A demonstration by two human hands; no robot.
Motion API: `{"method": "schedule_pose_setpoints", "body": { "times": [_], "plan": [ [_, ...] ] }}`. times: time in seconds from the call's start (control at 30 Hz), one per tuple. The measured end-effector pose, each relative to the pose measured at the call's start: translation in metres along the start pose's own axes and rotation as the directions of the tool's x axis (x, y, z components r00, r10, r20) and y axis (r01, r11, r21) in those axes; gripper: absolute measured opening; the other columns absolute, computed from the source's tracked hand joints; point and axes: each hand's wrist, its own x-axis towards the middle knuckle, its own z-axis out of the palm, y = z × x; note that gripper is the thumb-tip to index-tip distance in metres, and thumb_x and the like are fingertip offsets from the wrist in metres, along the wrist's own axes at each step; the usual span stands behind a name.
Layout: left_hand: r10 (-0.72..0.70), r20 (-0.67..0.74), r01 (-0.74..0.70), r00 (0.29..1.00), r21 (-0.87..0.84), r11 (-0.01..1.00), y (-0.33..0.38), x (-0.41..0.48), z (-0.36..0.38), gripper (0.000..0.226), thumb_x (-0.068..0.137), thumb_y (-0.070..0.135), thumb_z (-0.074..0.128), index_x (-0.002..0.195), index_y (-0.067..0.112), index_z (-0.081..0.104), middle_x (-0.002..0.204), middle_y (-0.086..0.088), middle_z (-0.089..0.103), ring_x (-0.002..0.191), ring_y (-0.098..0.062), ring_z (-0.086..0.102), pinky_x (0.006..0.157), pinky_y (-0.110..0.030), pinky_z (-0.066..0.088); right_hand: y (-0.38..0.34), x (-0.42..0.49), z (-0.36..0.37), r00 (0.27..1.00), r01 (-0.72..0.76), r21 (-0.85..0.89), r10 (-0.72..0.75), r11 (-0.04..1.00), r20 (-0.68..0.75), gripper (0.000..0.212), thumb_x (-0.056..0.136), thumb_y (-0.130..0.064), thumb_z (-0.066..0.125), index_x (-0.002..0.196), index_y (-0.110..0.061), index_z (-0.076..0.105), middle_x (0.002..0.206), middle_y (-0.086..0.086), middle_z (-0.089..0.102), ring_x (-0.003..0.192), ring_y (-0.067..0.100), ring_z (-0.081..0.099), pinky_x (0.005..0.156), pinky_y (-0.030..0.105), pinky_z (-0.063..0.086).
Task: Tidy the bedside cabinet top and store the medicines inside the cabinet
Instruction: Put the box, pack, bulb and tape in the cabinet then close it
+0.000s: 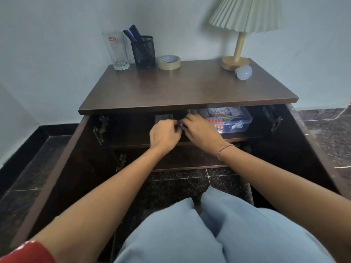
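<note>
Head view looking down at a dark wooden bedside cabinet (171, 109) with both doors swung open and a person kneeling in front of it. Both arms reach into the upper shelf (133, 144). The left hand (164, 134) and right hand (201, 130) meet at the middle of the shelf, fingers curled, and together pinch a small pale-blue item (180, 126). It is too small and blurred to identify; it may be a medicine strip or packet.

Judging by its size, the item should be very light and thin, perhaps bendable and easily crushed, so a gentle pinch at its edges suits it.

Just right of the hands on the same shelf sits a clear plastic first-aid box (235, 128). Inside it, blister strips (218, 121) of orange pills and some printed packets show through the walls. Whether its lid is latched cannot be told.

On the cabinet top (186, 88), a mesh pen holder (143, 53) contains several dark pens (133, 34). An empty drinking glass (116, 52) stands left of it, a tape roll (169, 62) right of it. A lamp (237, 52) and a loose bulb (244, 72) sit at the far right.
</note>
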Motion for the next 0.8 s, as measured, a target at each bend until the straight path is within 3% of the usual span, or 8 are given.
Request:
{"method": "schedule_pose_setpoints", "body": {
  "times": [0.23, 0.33, 0.43, 0.57, 0.7, 0.8],
  "plan": [
    [0.063, -0.048, -0.068, 0.997, -0.113, 0.991, 0.036, 0.001, -0.035, 0.019, 0.089, 0.031, 0.054, 0.091, 0.021, 0.070, 0.077, 0.000, 0.069, 0.073, -0.018, 0.066, 0.067, -0.031, 0.053, 0.012, -0.013, -0.049, 0.997, -0.005, 0.039, 0.008, 0.999, -0.081, 0.031, 0.096, -0.019, 0.044, 0.124, -0.015, 0.056, 0.116, 0.004, 0.061, 0.108, 0.020, 0.056, 0.084, 0.033, 0.050],
    [0.088, -0.085, -0.102, 0.993, -0.176, 0.979, 0.055, 0.009, -0.045, 0.017, 0.089, 0.025, 0.057, 0.085, 0.014, 0.070, 0.071, 0.002, 0.063, 0.069, -0.017, 0.061, 0.061, -0.027, 0.043, 0.021, -0.010, -0.066, 0.991, -0.024, 0.023, 0.027, 0.999, -0.132, 0.028, 0.096, -0.018, 0.044, 0.118, -0.013, 0.059, 0.111, 0.006, 0.062, 0.104, 0.022, 0.057, 0.084, 0.033, 0.048],
    [0.116, -0.098, -0.135, 0.988, -0.209, 0.969, 0.076, 0.025, -0.054, 0.018, 0.090, 0.022, 0.057, 0.088, 0.010, 0.071, 0.079, -0.006, 0.069, 0.077, -0.022, 0.064, 0.072, -0.033, 0.051, 0.034, -0.004, -0.088, 0.984, -0.043, 0.010, 0.044, 0.999, -0.172, 0.027, 0.096, -0.017, 0.043, 0.116, -0.011, 0.060, 0.110, 0.006, 0.062, 0.103, 0.021, 0.056, 0.083, 0.030, 0.047],
    [0.108, -0.158, -0.145, 0.982, -0.246, 0.958, 0.111, 0.060, -0.063, 0.021, 0.090, 0.021, 0.055, 0.091, 0.008, 0.072, 0.090, -0.010, 0.071, 0.085, -0.022, 0.064, 0.070, -0.026, 0.040, 0.059, 0.016, -0.126, 0.971, -0.090, 0.030, 0.094, 0.995, -0.218, 0.030, 0.096, -0.016, 0.045, 0.121, -0.010, 0.060, 0.114, 0.011, 0.063, 0.108, 0.026, 0.057, 0.086, 0.034, 0.045],
    [0.088, -0.147, -0.131, 0.985, -0.313, 0.941, 0.153, 0.094, -0.069, 0.021, 0.089, 0.015, 0.052, 0.079, 0.006, 0.068, 0.080, -0.010, 0.068, 0.084, -0.025, 0.063, 0.062, -0.023, 0.033, 0.093, 0.046, -0.153, 0.948, -0.242, 0.032, 0.243, 0.970, -0.207, 0.034, 0.094, -0.012, 0.041, 0.122, -0.008, 0.060, 0.120, 0.014, 0.061, 0.112, 0.028, 0.055, 0.089, 0.037, 0.046],
    [-0.021, -0.154, -0.047, 0.988, -0.428, 0.902, 0.182, 0.113, -0.062, 0.023, 0.089, 0.010, 0.050, 0.091, 0.003, 0.072, 0.095, -0.011, 0.071, 0.089, -0.022, 0.064, 0.070, -0.025, 0.042, 0.116, 0.060, -0.154, 0.855, -0.453, 0.192, 0.485, 0.871, -0.183, 0.035, 0.091, -0.008, 0.041, 0.117, -0.003, 0.064, 0.122, 0.017, 0.062, 0.115, 0.029, 0.056, 0.093, 0.034, 0.045]
  ]
}}
